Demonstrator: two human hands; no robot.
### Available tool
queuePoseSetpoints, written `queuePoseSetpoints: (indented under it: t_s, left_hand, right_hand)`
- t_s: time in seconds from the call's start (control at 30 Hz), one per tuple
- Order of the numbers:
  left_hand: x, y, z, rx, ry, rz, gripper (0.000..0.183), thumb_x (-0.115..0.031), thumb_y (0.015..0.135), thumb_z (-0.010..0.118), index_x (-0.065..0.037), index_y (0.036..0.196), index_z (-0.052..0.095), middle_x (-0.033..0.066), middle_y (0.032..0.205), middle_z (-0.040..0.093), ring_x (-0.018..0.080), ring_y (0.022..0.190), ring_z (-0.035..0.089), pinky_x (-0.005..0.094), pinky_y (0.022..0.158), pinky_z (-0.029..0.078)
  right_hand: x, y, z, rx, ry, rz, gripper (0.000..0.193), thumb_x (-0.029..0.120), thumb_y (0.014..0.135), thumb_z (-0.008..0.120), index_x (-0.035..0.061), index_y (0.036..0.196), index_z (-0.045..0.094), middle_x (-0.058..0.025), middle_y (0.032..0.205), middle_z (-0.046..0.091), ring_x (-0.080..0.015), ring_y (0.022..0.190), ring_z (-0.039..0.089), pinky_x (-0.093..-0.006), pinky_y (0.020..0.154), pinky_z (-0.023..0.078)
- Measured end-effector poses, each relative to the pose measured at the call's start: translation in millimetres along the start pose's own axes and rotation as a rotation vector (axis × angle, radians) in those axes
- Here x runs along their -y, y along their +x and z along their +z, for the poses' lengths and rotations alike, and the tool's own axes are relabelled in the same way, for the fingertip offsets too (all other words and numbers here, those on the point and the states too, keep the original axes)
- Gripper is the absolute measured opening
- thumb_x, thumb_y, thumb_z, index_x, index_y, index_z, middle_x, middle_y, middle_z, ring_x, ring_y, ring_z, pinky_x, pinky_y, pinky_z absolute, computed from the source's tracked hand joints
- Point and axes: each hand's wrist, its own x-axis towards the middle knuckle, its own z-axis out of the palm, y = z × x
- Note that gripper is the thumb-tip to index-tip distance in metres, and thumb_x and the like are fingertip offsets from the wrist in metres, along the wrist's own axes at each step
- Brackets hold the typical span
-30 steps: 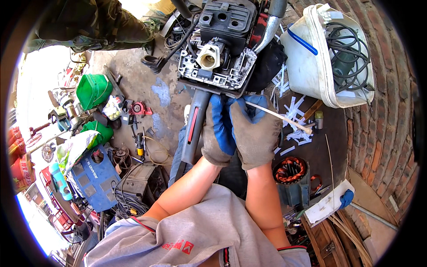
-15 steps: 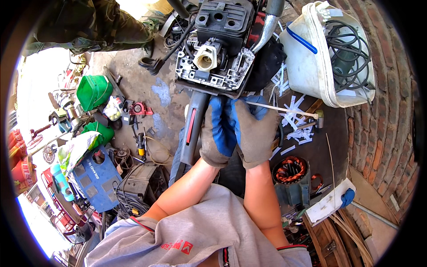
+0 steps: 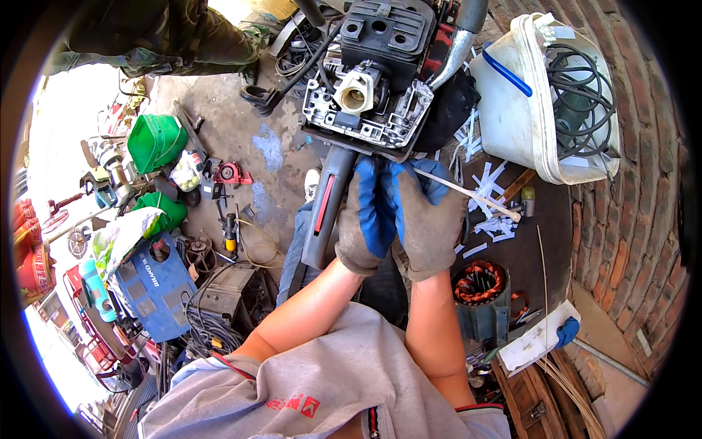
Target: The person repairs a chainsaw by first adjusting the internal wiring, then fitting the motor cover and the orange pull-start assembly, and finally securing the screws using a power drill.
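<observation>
Hands together in the head view: my gloved left hand (image 3: 361,223) curled against my right hand (image 3: 430,227), which pinched a pale stick (image 3: 475,195) on my side of the engine unit (image 3: 384,36); I couldn't tell what the left fingers gripped. The stick's free end had dipped since 0.5 s earlier, so the same close work seemed to continue. Both forearms (image 3: 311,298) reached forward, converging.

A white bucket (image 3: 508,117) is holding black cable (image 3: 578,79) near a brick wall (image 3: 643,146); a green tub (image 3: 155,143) is sitting leftward.
</observation>
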Motion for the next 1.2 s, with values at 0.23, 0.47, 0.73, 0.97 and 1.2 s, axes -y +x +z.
queuePoseSetpoints:
  t_s: [0.23, 0.47, 0.73, 0.97, 1.2]
  left_hand:
    - [-1, -6, -3, 0.014, 0.613, 0.16, 0.038, -0.013, 0.1, 0.052, 0.0, 0.134, 0.046, 0.0113, 0.124, 0.058, 0.0184, 0.111, 0.056, 0.0339, 0.098, 0.045]
    - [-3, -9, 1, -0.081, 0.85, 0.282, 0.032, -0.016, 0.1, 0.054, -0.002, 0.129, 0.052, 0.0072, 0.114, 0.062, 0.0147, 0.102, 0.059, 0.029, 0.091, 0.049]
    - [0, 1, -6, 0.102, -0.372, -0.225, 0.02, -0.019, 0.102, 0.051, -0.009, 0.117, 0.058, 0.0001, 0.095, 0.061, 0.01, 0.091, 0.058, 0.0258, 0.085, 0.049]
    - [-4, 0, 5, -0.064, -0.462, -0.303, 0.02, -0.02, 0.099, 0.057, -0.008, 0.113, 0.063, 0.0018, 0.095, 0.066, 0.0108, 0.089, 0.062, 0.0271, 0.085, 0.05]
    - [4, 2, 4, -0.187, -0.382, -0.353, 0.021, -0.02, 0.097, 0.06, -0.009, 0.114, 0.062, 0.0011, 0.1, 0.066, 0.0101, 0.089, 0.063, 0.0267, 0.082, 0.051]
  right_hand:
    - [-7, 3, -1, -0.013, -0.244, -0.257, 0.008, 0.006, 0.086, 0.065, -0.0014, 0.088, 0.063, -0.0053, 0.073, 0.063, -0.0097, 0.066, 0.057, -0.0273, 0.061, 0.048]
    - [-4, 0, 1, -0.035, -0.299, -0.222, 0.011, 0.003, 0.085, 0.067, -0.0029, 0.094, 0.064, -0.0068, 0.079, 0.065, -0.0098, 0.069, 0.057, -0.0266, 0.063, 0.049]
    - [2, -1, 3, -0.068, 0.013, 0.026, 0.016, 0.004, 0.089, 0.064, -0.0068, 0.1, 0.062, -0.0097, 0.09, 0.067, -0.0127, 0.072, 0.063, -0.026, 0.065, 0.054]
    - [-1, -2, 1, -0.057, -0.017, 0.011, 0.017, 0.0, 0.087, 0.064, -0.0062, 0.102, 0.061, -0.0083, 0.092, 0.065, -0.0109, 0.077, 0.059, -0.0262, 0.068, 0.051]
    - [-6, 2, -6, -0.032, -0.087, -0.005, 0.012, -0.001, 0.087, 0.063, -0.0054, 0.098, 0.062, -0.0064, 0.089, 0.065, -0.0102, 0.077, 0.058, -0.0258, 0.068, 0.05]
